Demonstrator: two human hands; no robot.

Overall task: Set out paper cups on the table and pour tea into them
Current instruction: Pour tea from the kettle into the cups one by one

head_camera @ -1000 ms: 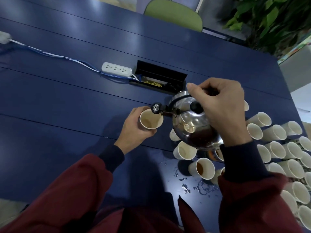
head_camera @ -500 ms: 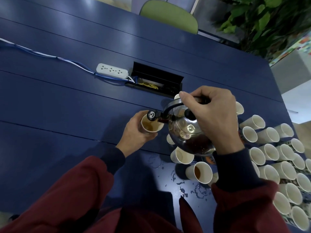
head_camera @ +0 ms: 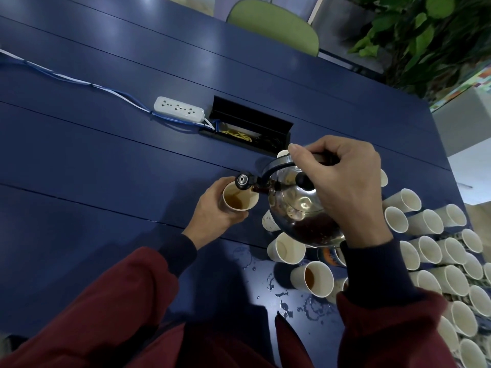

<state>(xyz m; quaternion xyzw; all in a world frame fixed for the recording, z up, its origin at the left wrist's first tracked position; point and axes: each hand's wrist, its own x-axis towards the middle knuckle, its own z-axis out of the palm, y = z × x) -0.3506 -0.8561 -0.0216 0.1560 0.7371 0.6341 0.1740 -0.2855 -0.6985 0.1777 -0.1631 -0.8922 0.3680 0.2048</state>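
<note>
My left hand [head_camera: 216, 212] grips a paper cup [head_camera: 240, 197] with brown tea in it, over the blue table [head_camera: 106, 168]. My right hand [head_camera: 342, 187] holds the black handle of a shiny steel kettle [head_camera: 300, 208], tilted left with its spout [head_camera: 245, 181] over the cup's rim. Below the kettle stand a cup with little in it [head_camera: 288, 248] and a cup holding tea [head_camera: 316, 278]. Several more white paper cups [head_camera: 425, 251] crowd the table's right side.
A white power strip [head_camera: 179, 112] with blue cable lies at the back, beside an open black cable box [head_camera: 249, 128] set into the table. Spilled drops [head_camera: 281, 298] wet the near surface. A green chair [head_camera: 276, 22] and a plant [head_camera: 425, 35] stand beyond the far edge.
The kettle has tipped further and its spout now sits over the cup. Tea has risen in the cup my left hand holds.
</note>
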